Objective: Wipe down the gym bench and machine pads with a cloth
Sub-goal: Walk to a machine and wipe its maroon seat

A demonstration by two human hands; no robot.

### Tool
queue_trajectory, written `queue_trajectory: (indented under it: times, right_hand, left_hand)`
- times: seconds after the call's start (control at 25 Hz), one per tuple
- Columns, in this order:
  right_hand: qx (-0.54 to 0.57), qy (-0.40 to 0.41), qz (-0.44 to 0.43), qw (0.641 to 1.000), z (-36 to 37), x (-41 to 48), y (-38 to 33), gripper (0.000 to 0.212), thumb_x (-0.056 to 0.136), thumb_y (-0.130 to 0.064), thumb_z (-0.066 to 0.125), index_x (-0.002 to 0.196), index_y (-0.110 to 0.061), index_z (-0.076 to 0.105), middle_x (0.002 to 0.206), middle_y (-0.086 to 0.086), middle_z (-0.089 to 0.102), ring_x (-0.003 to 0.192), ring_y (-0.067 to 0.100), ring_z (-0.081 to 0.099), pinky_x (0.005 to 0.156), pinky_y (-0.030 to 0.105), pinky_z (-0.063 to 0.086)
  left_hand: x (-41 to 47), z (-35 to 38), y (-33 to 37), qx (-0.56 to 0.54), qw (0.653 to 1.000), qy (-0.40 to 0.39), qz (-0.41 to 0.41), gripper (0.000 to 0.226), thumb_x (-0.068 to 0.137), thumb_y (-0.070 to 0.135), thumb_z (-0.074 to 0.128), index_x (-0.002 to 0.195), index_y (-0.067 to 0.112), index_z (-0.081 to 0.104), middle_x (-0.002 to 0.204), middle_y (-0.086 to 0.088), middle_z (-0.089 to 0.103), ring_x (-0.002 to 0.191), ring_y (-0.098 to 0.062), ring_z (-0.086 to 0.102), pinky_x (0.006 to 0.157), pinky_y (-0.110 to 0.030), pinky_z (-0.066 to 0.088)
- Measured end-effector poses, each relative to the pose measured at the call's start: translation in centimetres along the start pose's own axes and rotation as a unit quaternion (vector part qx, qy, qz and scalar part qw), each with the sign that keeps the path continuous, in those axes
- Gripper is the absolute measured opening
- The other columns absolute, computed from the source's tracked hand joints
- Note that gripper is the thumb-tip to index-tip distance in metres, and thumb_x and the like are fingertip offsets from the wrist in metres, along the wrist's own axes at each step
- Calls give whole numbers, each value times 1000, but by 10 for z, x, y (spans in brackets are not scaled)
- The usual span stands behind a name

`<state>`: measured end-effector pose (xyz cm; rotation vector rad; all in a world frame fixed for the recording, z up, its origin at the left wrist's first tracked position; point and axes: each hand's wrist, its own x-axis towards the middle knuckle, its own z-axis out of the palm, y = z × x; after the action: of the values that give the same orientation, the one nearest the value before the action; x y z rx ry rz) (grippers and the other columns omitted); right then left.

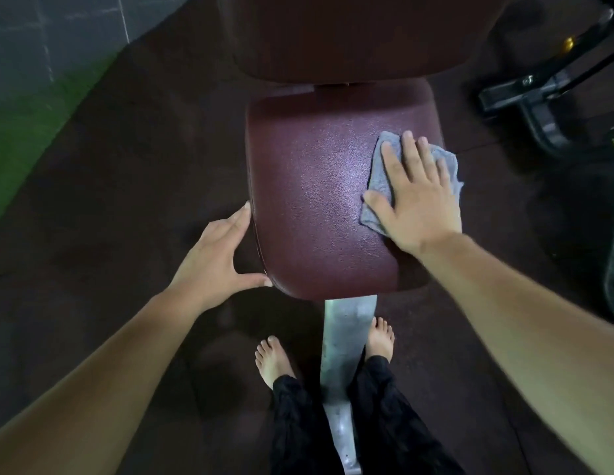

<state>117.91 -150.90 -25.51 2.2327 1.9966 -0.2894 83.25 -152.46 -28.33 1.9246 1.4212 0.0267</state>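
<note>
Cloth (384, 181) pinned flat on seat pad (312, 207) under right hand (418, 204), fingers spread; left hand (213, 255) wide.

We see a grey cloth (379, 173), crumpled flat, lying on the maroon seat pad (309, 200) near its far right edge; the darker back pad (350, 39) rises just beyond.

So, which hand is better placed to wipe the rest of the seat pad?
Right. The right hand presses the grey cloth flat on the seat pad; the left hand only touches its edge.
</note>
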Motion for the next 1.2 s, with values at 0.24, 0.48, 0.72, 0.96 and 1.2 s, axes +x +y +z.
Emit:
queue_trajectory:
  times: [0.24,0.48,0.72,0.96,1.2]
  right_hand:
    - [-26,-18,-220,975,3,-3,-75,82,97,-71,26,166,-27,16,174,7,4,160,29,3,128,54,6]
    - [19,31,27,999,-28,100,-14,84,95,-70,23,164,-23,21,170,16,20,158,35,11,127,54,9]
    - [-24,4,-225,974,1,16,-120,81,98,-67,30,166,-25,12,174,9,3,160,31,2,128,53,6]
    - [-29,27,-157,987,-20,112,-165,77,97,-63,33,163,-24,26,170,9,22,155,35,21,126,54,14]
    - [-48,-4,-226,973,20,-68,-122,79,100,-63,34,166,-24,15,174,10,2,160,31,2,128,55,10]
  left_hand:
    - [0,-1,-1,-6,1000,-3,7,134,67,62,86,166,36,-2,170,21,14,148,-8,22,117,-35,32]
    - [0,0,0,-7,1000,-2,0,136,68,52,91,165,37,-4,167,20,18,149,-3,19,114,-28,29]
    - [2,1,-7,-16,1000,-16,21,136,69,58,89,165,37,-5,169,26,9,141,0,21,114,-26,27]
    - [3,4,-9,-22,999,-9,24,136,69,55,90,165,38,-5,169,24,12,143,-2,22,110,-24,27]
    - [5,5,-14,-24,999,-2,46,132,72,54,88,167,30,-1,172,18,10,143,-8,25,115,-24,24]
